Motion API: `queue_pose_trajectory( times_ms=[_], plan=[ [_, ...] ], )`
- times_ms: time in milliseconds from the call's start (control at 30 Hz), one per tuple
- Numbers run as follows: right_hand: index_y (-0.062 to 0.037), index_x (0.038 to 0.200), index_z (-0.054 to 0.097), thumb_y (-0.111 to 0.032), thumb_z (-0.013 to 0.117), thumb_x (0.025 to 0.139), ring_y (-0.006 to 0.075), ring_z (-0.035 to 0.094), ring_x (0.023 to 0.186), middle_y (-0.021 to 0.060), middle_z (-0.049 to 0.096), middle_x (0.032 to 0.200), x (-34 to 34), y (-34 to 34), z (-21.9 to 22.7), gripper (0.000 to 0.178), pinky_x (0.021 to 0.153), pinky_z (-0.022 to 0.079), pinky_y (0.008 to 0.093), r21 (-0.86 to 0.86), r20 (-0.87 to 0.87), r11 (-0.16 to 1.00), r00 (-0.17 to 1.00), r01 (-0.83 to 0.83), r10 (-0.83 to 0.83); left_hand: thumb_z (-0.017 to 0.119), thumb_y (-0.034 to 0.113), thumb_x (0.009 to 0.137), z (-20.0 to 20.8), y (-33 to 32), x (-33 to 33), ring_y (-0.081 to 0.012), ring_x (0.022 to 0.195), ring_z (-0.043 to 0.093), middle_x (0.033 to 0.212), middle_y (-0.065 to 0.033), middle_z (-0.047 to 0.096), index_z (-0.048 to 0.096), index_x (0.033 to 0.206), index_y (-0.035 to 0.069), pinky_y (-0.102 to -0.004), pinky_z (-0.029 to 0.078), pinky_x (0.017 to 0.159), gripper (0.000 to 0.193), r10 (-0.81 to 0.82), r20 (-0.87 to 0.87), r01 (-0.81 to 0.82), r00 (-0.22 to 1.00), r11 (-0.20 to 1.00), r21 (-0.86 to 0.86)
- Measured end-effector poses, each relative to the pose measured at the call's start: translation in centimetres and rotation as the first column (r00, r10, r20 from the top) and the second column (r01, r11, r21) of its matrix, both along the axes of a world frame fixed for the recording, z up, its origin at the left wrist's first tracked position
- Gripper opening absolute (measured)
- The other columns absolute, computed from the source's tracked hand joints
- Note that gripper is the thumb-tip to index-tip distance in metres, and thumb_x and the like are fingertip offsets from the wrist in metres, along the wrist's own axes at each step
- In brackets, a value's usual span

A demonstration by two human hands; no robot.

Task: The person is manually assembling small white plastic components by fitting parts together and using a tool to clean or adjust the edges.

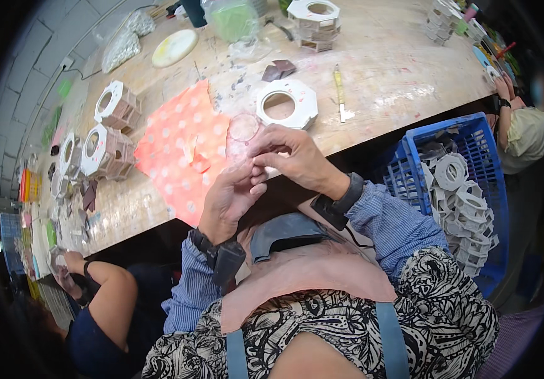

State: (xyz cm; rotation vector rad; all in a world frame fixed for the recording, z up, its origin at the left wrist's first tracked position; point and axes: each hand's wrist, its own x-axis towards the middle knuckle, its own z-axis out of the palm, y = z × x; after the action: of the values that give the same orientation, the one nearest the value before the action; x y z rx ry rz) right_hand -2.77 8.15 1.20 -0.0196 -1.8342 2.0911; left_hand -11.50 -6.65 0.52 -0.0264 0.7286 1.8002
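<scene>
My left hand (229,197) and my right hand (298,159) meet over the table's front edge, their fingertips pinched close together. Whatever lies between the fingers is hidden or too small to make out. Just beyond the right hand lies a white octagonal piece (310,112) with a large round opening. Left of it, a pinkish sheet with a round, pale disc (244,127) on it shows beside my fingers. A peach cloth with white dots (174,136) spreads to the left, its lower corner hanging over the edge, with a crumpled scrap (200,163) on top.
Several white octagonal lantern-like frames (103,146) stand at the left; another (315,28) stands at the back. A yellow-handled cutter knife (339,91) and dark sandpaper-like pieces (279,70) lie on the wooden table (385,82). A blue crate (496,189) holds white pieces (467,208). People sit left and right.
</scene>
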Motion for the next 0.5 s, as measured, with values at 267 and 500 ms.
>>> queue_pose_trajectory(
  times_ms=[267,500],
  plan=[
    [0.0013,0.079,0.061,-0.004,0.06,0.08,0.0087,0.06,0.069,0.0057,0.061,0.075,-0.3,2.8,0.1,0.005,0.057,0.047,0.022,0.101,0.09,0.981,0.981,0.164,-0.173,0.054,0.018,0.09,0.0,3.4,0.0,-0.0091,0.069,0.045,0.081,-0.0024,0.049,0.051,0.1,0.002,-0.0202,0.038,0.055,0.019,-0.022,-0.124,0.024,0.992,1.0,0.017],
    [0.0035,0.083,0.059,0.0,0.058,0.081,0.0108,0.057,0.06,0.0069,0.059,0.072,-2.9,12.4,0.7,0.004,0.053,0.048,0.023,0.687,-0.054,0.652,0.918,0.32,-0.393,0.056,0.019,0.089,-0.1,4.1,0.0,-0.0078,0.064,0.047,0.077,-0.0018,0.052,0.053,0.094,0.002,-0.0203,0.039,0.054,0.018,0.031,-0.24,-0.034,0.97,0.999,-0.007]
  ],
)
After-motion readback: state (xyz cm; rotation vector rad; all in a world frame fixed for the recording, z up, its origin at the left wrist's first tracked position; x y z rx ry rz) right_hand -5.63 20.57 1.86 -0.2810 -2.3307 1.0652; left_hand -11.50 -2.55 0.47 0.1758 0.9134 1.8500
